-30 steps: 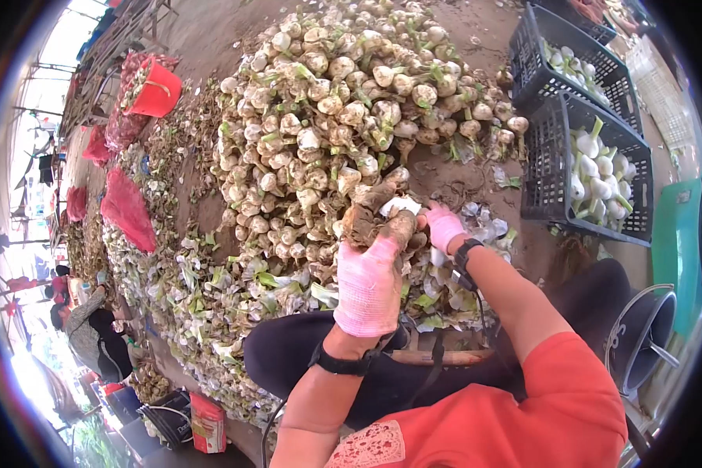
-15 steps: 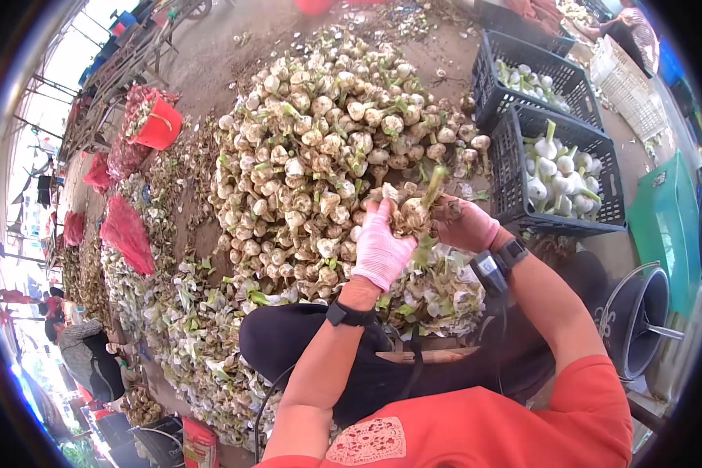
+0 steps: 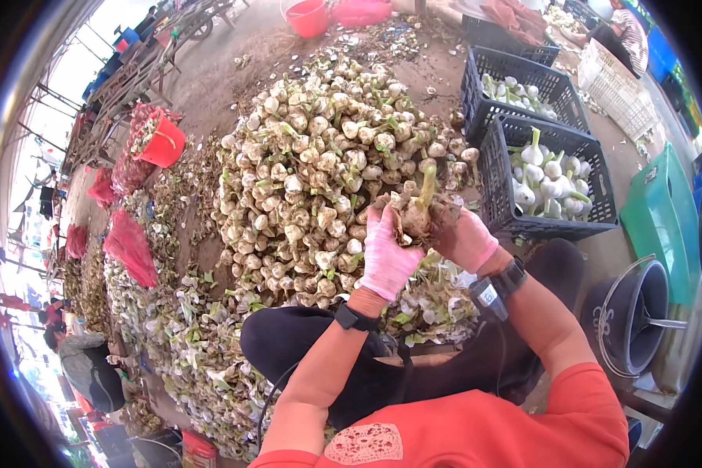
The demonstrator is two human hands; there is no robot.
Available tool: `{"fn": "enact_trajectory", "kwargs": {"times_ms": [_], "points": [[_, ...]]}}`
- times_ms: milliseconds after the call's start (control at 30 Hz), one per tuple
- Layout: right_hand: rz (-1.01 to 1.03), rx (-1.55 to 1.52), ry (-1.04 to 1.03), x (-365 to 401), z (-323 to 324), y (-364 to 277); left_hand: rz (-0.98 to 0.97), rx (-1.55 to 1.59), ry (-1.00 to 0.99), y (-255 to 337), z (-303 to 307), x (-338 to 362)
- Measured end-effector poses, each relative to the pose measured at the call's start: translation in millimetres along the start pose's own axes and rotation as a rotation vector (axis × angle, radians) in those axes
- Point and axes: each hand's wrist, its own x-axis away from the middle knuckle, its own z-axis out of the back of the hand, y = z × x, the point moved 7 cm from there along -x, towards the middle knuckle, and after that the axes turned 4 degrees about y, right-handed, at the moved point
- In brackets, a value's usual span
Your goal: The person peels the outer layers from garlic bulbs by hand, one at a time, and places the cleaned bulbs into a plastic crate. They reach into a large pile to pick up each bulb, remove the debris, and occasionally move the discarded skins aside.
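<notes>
Both my hands wear pink gloves and meet in front of a big heap of unpeeled garlic bulbs (image 3: 304, 164). Between them is a dirty garlic bulb (image 3: 417, 222) with its thick green stem pointing up. My left hand (image 3: 390, 253) closes on the bulb from the left, its thumb and fingers against the husk. On the other side, my right hand (image 3: 464, 238) wraps its soil-stained fingers round the same bulb. Stripped garlic husks (image 3: 437, 300) lie just below the hands, in front of my crossed legs.
Right of the heap, a black crate (image 3: 554, 226) holds cleaned white garlic; another black crate (image 3: 476, 93) stands behind it. A dark bucket (image 3: 600, 312) and a green tub (image 3: 655, 210) are at my right. Husks cover the ground at left, near a red bucket (image 3: 164, 142). Other people sit farther off.
My right hand has turned and moved left, closer round the garlic bulb, which now stands more upright. The camera view has shifted slightly.
</notes>
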Motion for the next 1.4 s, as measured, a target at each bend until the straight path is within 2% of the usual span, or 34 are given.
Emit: {"fn": "enact_trajectory", "kwargs": {"times_ms": [33, 67, 133, 167, 200, 267, 300, 467, 567, 667, 733, 767, 833, 933, 967, 1000, 1067, 1100, 1133, 1200, 1267, 1333, 1367, 1400], "points": [[0.325, 0.689, -0.217, 12.0, -22.9, -17.3, 0.032, 0.194, 0.047, 15.8, 0.8, 0.2], [0.324, 0.684, -0.218, 9.8, -19.4, -14.0, 0.035, 0.189, 0.049, 10.1, 3.3, -1.2], [0.554, 0.937, -0.109, 10.1, -14.1, -21.6, -0.036, -0.13, 0.053, 11.5, 10.4, -5.4], [0.552, 0.936, -0.107, 9.6, -12.3, -21.1, -0.067, -0.227, 0.077, 13.9, 12.5, -3.3], [0.421, 0.706, -0.032, 6.2, -11.0, -25.1, -0.067, -0.228, 0.075, 13.0, 11.9, -4.8], [0.153, 0.246, 0.114, 5.5, -16.7, -27.5, -0.19, -0.31, 0.1, 18.8, 10.3, -4.5], [0.187, 0.283, 0.105, 10.4, -32.2, -36.5, -0.277, -0.463, 0.109, 35.2, 9.2, -1.5], [0.165, 0.33, 0.137, 6.1, -21.1, -28.4, -0.236, -0.457, 0.085, 35.5, 8.6, -1.7], [0.196, 0.334, 0.049, 8.7, -26.2, -33.7, -0.247, -0.467, 0.093, 35.5, 12.1, -2.7], [0.112, 0.323, 0.042, 12.5, -20.1, -30.3, -0.194, -0.42, 0.067, 18.7, 12.9, -0.8], [0.051, 0.432, 0.058, 14.8, -14.4, -28.8, 0.016, -0.112, 0.014, 1.8, 12.3, -1.2], [0.053, 0.433, 0.06, 15.8, -13.7, -30.0, 0.015, -0.111, 0.012, 1.1, 12.7, -1.1], [0.144, 0.618, 0.058, 18.5, -14.7, -37.3, 0.137, 0.107, -0.089, -1.0, 10.2, -1.5], [0.211, 0.494, 0.112, 22.7, -5.0, -37.6, 0.32, 0.431, -0.24, 4.0, 12.2, -0.8], [0.212, 0.494, 0.113, 23.9, -5.7, -37.5, -0.061, -0.053, -0.318, 28.3, 18.9, -1.1], [0.228, 0.455, 0.159, 25.3, -4.0, -39.2, -0.061, -0.052, -0.319, 21.0, 17.2, 1.4], [0.247, 0.41, 0.212, 27.6, -0.9, -41.3, 0.634, 0.919, -0.236, -28.1, 1.5, 14.9], [0.271, 0.525, 0.249, 27.3, 0.8, -44.5, 0.694, 1.006, -0.216, -23.3, -5.3, 17.5], [0.294, 0.641, 0.288, 27.6, 2.3, -47.8, 0.696, 1.001, -0.222, -16.7, -6.1, 17.5], [0.299, 0.64, 0.329, 29.3, 5.6, -51.0, 0.761, 0.937, -0.2, -7.6, -7.1, 18.8], [0.3, 0.642, 0.366, 30.0, 8.3, -54.9, 0.72, 0.859, -0.141, -0.6, -4.8, 15.5], [0.313, 0.687, 0.331, 29.1, 4.3, -58.0, 0.627, 0.66, -0.121, 1.6, 4.2, 14.9], [0.311, 0.683, 0.333, 30.2, 1.0, -58.2, 0.511, 0.628, -0.162, 11.1, 0.8, 14.4], [0.279, 0.734, 0.333, 31.3, -4.0, -56.4, 0.629, 0.742, -0.126, -25.2, -1.1, 20.9]]}}
